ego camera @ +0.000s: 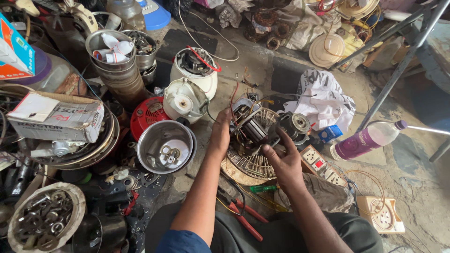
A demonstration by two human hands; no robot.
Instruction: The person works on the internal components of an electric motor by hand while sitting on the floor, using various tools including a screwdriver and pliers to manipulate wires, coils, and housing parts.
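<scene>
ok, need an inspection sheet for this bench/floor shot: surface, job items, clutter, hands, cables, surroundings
Surface: bare concrete floor, dusty, with dark mats.
Job's things: electric motor with exposed windings, resting on a round wire grille.
Clutter: steel bowl holding washers, red-handled pliers, green screwdriver, purple bottle lying down, cardboard box.
Grippers: left hand on the motor's side; right hand grips its other side.
Cables: red and yellow leads off the motor; white cord loose behind.
Surroundings: white mixer bases, metal stand legs.
</scene>
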